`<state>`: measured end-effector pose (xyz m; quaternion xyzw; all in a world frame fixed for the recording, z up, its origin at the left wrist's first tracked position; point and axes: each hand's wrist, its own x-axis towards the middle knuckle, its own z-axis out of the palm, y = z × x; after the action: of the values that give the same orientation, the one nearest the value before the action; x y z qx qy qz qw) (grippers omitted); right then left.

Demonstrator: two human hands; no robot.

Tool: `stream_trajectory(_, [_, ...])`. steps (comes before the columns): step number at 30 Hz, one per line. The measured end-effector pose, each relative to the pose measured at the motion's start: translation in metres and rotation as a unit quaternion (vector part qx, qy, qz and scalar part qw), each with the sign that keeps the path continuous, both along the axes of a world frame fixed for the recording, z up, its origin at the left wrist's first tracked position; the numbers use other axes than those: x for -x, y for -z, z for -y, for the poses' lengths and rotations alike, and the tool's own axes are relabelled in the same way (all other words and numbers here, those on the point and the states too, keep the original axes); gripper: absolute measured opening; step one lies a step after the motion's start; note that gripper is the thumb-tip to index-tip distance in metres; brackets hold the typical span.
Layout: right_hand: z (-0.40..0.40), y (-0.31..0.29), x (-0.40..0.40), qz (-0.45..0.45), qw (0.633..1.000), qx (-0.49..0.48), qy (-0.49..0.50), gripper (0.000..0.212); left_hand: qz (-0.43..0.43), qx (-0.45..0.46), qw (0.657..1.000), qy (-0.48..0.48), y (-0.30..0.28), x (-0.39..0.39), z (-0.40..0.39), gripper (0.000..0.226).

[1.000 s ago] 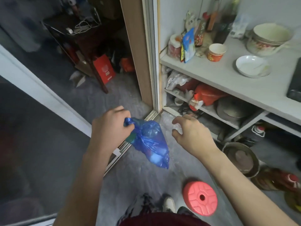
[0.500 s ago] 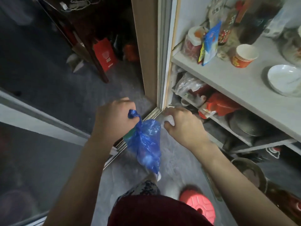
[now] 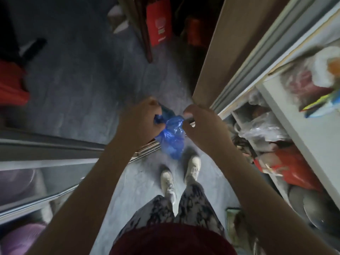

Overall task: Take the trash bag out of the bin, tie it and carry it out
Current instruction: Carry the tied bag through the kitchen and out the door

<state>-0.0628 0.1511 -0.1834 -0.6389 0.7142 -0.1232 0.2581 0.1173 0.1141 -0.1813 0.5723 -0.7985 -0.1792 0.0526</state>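
The person stands at the doorway and holds a small blue trash bag [image 3: 170, 138] in front of the body, above the shoes [image 3: 181, 173]. The bag is out of the bin already; no bin is in view here. I judge that the step in hand is the tying, or the last pull of it, because both hands are at the neck of the bag and the carrying is also under way.

The left hand [image 3: 139, 122] is clenched around the gathered top of the bag, and a twisted blue end comes out beside its fingers. The right hand [image 3: 200, 124] is touching the other side of the neck and seems to pinch the plastic, with the fingers curled; I cannot see clearly how much plastic it grasps, because the hand is turned away from the camera.

The bag hangs free below the hands and looks only partly filled. What is inside I cannot tell; the plastic lets through only paler shapes.

The next move, I think, asks for a firm pull of the two ends in opposite directions to close the knot, and then one hand alone can carry it over the door track [image 3: 147, 148] and out.

At the right there is a white shelf unit [image 3: 301, 126]. Its lower compartment holds a clear plastic bag [image 3: 265, 129] and a red bag [image 3: 294, 168], touching each other. The upper board carries blurred packets.
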Motion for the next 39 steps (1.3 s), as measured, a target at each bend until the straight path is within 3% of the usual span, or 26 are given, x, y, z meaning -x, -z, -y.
stream_trajectory(10, [0.155, 0.114, 0.013, 0.007, 0.991, -0.033, -0.130, 0.020, 0.029, -0.089, 0.987, -0.132, 0.109, 0.007, 0.110, 0.028])
stream_trajectory(16, [0.204, 0.196, 0.028, 0.016, 0.994, -0.029, -0.108, 0.025, 0.042, -0.130, 0.978, -0.158, 0.211, 0.009, 0.162, 0.028])
stream_trajectory(27, [0.236, 0.321, 0.062, -0.009, 0.997, -0.070, -0.024, 0.027, 0.051, -0.129, 0.989, -0.046, 0.371, 0.058, 0.219, 0.018])
stream_trajectory(39, [0.244, 0.378, 0.109, -0.022, 0.990, -0.080, 0.112, 0.029, 0.099, -0.091, 0.991, 0.026, 0.440, 0.147, 0.279, 0.020])
